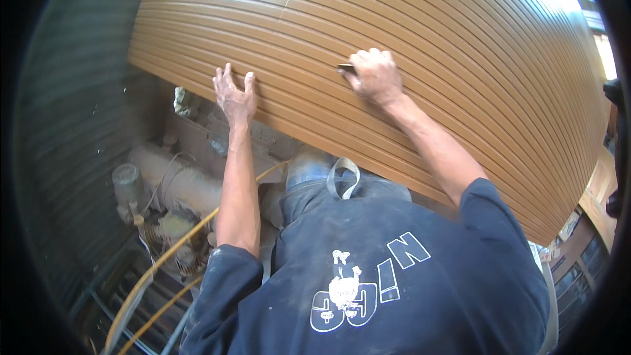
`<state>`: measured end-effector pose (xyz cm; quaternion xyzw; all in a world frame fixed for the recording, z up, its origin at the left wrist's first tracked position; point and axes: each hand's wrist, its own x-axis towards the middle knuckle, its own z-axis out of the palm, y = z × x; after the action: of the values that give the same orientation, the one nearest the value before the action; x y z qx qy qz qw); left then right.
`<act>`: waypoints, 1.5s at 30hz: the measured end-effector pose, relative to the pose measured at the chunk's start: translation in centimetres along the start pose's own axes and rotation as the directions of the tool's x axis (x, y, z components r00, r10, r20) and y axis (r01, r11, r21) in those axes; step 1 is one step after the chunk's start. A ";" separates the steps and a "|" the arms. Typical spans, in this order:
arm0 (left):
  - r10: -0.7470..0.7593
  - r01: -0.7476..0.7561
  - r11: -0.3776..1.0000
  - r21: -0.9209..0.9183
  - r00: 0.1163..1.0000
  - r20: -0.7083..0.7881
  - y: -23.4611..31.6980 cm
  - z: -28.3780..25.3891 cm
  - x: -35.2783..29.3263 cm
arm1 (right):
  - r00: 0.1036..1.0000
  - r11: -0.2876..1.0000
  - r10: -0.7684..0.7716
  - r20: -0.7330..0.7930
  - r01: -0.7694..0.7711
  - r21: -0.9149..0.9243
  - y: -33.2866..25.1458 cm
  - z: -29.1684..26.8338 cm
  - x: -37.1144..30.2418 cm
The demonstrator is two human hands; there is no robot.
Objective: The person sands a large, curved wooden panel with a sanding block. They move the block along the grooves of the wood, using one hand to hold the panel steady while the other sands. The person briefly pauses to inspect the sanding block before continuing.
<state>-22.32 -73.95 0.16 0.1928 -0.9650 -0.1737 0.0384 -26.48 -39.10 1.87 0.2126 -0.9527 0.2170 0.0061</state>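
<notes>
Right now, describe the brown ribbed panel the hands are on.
The ribbed panel is tan-brown, wood-look, covered in long parallel grooves, with one thin seam near its top. It fills the upper view, sloping down to the right. The left hand presses flat near its lower edge; the right hand holds a small dark tool against it.

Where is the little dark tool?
In the head view, the small dark tool is in the right hand, pressed against the brown ribbed panel, right of the left hand.

Left hand flat on ribbed brown panel, fingers spread. Right hand presses small dark tool against panel. Yellow hose below.
</notes>
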 end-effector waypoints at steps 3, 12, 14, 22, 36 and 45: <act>0.023 -0.017 0.990 0.139 0.999 -0.041 -2.2 1.2 2.8 | 0.993 0.997 -0.067 -0.100 0.070 0.026 -2.6 2.5 4.3; -0.016 0.024 0.979 0.203 0.999 -0.044 -3.5 1.8 4.6 | 0.984 0.989 0.101 0.148 -0.083 -0.124 7.7 -7.6 -12.2; -0.016 0.024 0.977 0.213 0.999 -0.038 -3.4 1.8 4.7 | 0.995 0.994 0.054 0.083 -0.046 -0.094 9.7 -9.3 -15.1; -0.008 0.019 0.981 0.193 0.998 -0.058 -3.1 1.6 4.2 | 0.999 0.999 0.024 0.045 -0.023 -0.024 4.4 -4.4 -7.6; 0.030 -0.035 0.990 0.140 0.999 0.040 -11.3 -2.2 11.9 | 0.991 0.991 -0.106 -0.085 0.112 0.075 -11.8 9.1 18.3; -0.083 0.081 0.985 0.154 0.997 0.007 -23.6 -4.8 32.6 | 0.998 0.991 -0.063 0.008 0.062 0.120 -18.1 16.2 34.0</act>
<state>-43.25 -108.51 -3.40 0.2335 -0.9670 -0.1015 0.0097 -48.71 -74.30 -1.84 0.2435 -0.9309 0.2722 -0.0052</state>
